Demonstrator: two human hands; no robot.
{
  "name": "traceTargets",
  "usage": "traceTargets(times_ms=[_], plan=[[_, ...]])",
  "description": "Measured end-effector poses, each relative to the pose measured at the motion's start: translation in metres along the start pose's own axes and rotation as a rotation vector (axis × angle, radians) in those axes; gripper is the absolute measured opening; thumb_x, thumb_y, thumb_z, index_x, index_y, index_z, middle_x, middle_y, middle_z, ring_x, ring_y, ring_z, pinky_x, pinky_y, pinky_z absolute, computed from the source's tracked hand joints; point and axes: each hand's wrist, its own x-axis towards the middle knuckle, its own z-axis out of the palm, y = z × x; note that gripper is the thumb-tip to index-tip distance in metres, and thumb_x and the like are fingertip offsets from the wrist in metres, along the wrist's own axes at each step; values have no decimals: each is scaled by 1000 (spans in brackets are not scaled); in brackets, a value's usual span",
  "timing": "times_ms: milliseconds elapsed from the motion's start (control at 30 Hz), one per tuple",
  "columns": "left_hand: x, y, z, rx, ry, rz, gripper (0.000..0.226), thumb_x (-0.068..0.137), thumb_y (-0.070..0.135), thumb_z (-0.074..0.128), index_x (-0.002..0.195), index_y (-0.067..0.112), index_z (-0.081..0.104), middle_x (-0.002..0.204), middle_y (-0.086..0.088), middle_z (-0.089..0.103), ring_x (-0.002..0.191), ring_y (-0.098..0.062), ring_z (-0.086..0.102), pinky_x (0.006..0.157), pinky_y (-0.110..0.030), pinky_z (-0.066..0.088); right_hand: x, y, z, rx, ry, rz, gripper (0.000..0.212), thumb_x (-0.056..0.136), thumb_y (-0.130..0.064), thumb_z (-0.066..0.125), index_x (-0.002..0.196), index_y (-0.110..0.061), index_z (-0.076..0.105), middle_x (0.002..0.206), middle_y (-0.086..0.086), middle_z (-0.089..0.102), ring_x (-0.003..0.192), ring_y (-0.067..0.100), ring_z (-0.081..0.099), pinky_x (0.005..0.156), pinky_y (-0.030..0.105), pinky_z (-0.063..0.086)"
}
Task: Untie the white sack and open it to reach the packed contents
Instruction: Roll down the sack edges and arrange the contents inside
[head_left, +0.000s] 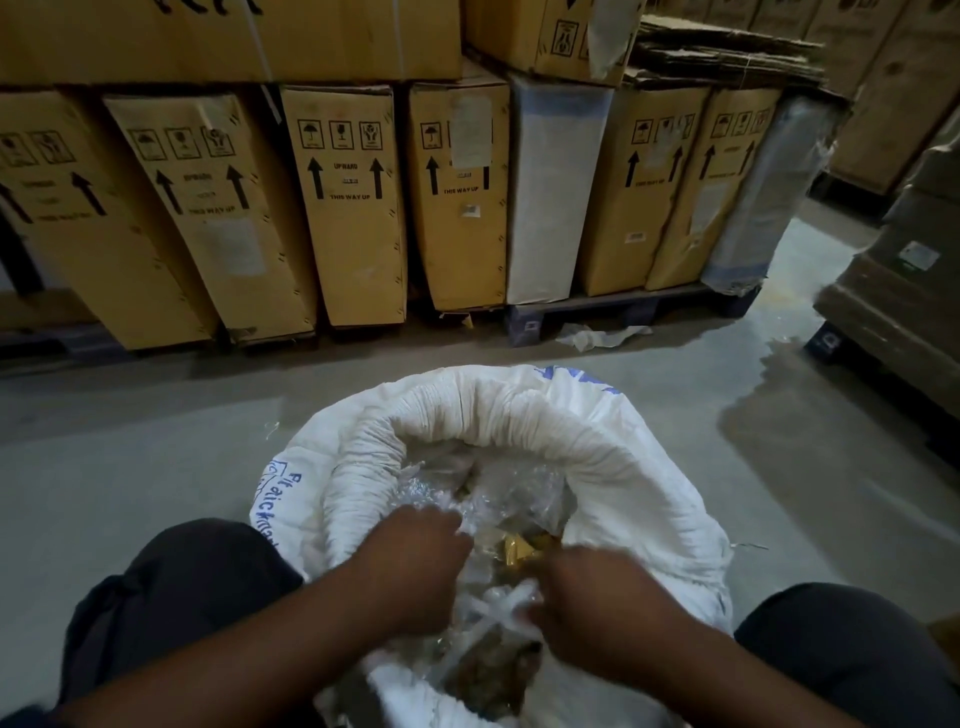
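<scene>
The white woven sack (587, 431) with blue print stands on the floor between my knees, its mouth rolled down and wide open. Inside lies a clear plastic liner (498, 493) over brown and yellow packed contents (519, 548). My left hand (415, 556) reaches into the mouth, fingers closed on the clear plastic at its left side. My right hand (597, 608) is inside too, gripping a twisted white strand of the plastic (498, 610). Both hands are blurred.
Tall cardboard boxes (348, 202) marked "this way up" stand in a row on pallets straight ahead, with more boxes stacked on top. A wrapped pallet load (904, 312) sits at the right. A scrap of white plastic (597, 335) lies on the grey concrete floor.
</scene>
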Motion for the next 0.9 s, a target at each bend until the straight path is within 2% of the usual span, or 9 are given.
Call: traceTargets(times_ms=[67, 100, 167, 233, 267, 333, 467, 700, 900], plan=[[21, -12, -2, -162, 172, -1, 52, 91, 45, 60, 138, 22, 54, 142, -5, 52, 129, -27, 55, 106, -39, 47, 22, 12, -9, -156, 294, -15, 37, 78, -30, 65, 115, -29, 60, 104, -5, 61, 84, 23, 68, 62, 31, 44], [31, -16, 1, -233, 204, -18, 60, 90, 48, 60, 144, 24, 51, 149, -3, 48, 134, -25, 52, 110, -38, 46, 33, 21, -9, -213, 346, -6, 46, 74, -30, 67, 118, -26, 58, 107, -3, 60, 87, 25, 66, 65, 32, 46], [48, -24, 13, -329, 199, -62, 78, 90, 55, 62, 157, 25, 38, 163, -3, 37, 147, -24, 42, 119, -38, 38, 50, 34, 1, -262, 224, 51, 71, 73, -38, 69, 139, -22, 49, 134, 6, 57, 117, 33, 61, 94, 43, 51], [63, -33, 22, -334, 199, -103, 95, 89, 63, 62, 165, 25, 21, 173, -4, 19, 157, -24, 27, 127, -43, 27, 65, 47, 6, -331, 198, 49, 85, 79, -47, 64, 155, -23, 33, 161, 14, 36, 148, 43, 34, 120, 59, 26], [69, -38, 26, -319, 214, -118, 101, 88, 67, 61, 167, 25, 15, 175, -4, 12, 159, -25, 21, 129, -45, 23, 69, 52, 5, -342, 195, 64, 88, 82, -52, 60, 159, -25, 27, 168, 14, 25, 155, 44, 20, 122, 63, 12], [74, -47, 36, -262, 248, -152, 107, 86, 74, 58, 167, 24, 9, 175, -4, 8, 160, -27, 17, 129, -47, 19, 77, 60, 5, -340, 219, 99, 93, 85, -61, 55, 163, -28, 16, 173, 13, 5, 158, 43, 0, 120, 68, -5], [67, -57, 55, -126, 288, -144, 113, 82, 80, 43, 168, 25, -5, 177, -4, -5, 162, -29, 4, 131, -48, 9, 77, 67, 1, -359, 239, 191, 115, 77, -85, 45, 162, -33, -12, 168, 12, -27, 155, 41, -23, 115, 71, -18], [62, -64, 60, -96, 349, -107, 112, 84, 77, 48, 166, 30, -12, 172, 0, -27, 160, -25, -19, 131, -47, -4, 74, 87, -1, -393, 242, 255, 126, 64, -98, 29, 166, -29, 4, 172, 15, -12, 157, 42, -13, 115, 72, -18], [62, -74, 60, -127, 373, -198, 114, 79, 82, 43, 166, 33, -11, 173, -1, -21, 161, -29, -12, 131, -52, 3, 72, 96, -8, -409, 266, 274, 126, 61, -96, 20, 166, -27, 6, 170, 17, -14, 156, 42, -15, 116, 72, -17]])
